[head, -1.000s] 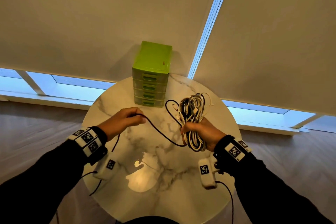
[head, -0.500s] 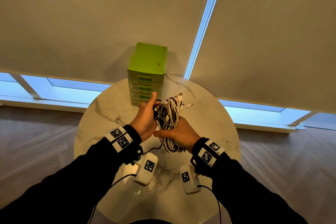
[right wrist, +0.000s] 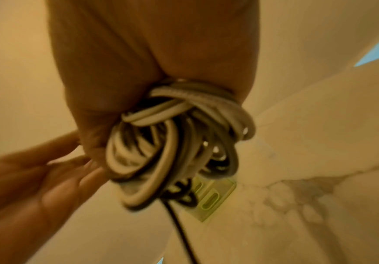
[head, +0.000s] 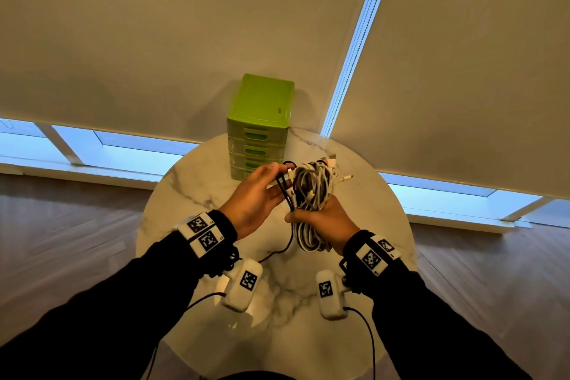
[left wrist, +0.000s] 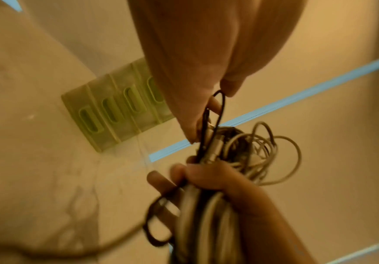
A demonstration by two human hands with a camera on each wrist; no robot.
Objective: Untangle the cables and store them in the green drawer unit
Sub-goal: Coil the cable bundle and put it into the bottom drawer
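A green drawer unit (head: pixel 260 120) with all its drawers closed stands at the far edge of the round marble table (head: pixel 191 194). My right hand (head: pixel 305 216) grips a tangled bundle of white and dark cables (head: pixel 308 191) upright above the table, just in front of the unit. My left hand (head: pixel 279 177) is against the bundle's left side. In the left wrist view its thumb and fingertips (left wrist: pixel 213 105) pinch a loop of the thin black cable (left wrist: pixel 220 110) at the top of the bundle (left wrist: pixel 251 151). The black cable's tail (head: pixel 277 251) hangs down toward the table.
Roller blinds hang right behind the table, with a bead chain (head: pixel 354 49) in the gap between them. Wooden floor (head: pixel 77 225) lies on both sides. Bare marble shows left, right and in front of the hands.
My left hand came in from the left, where it held the black cable stretched out, and now pinches it at the bundle. Both hands moved closer to the drawer unit.
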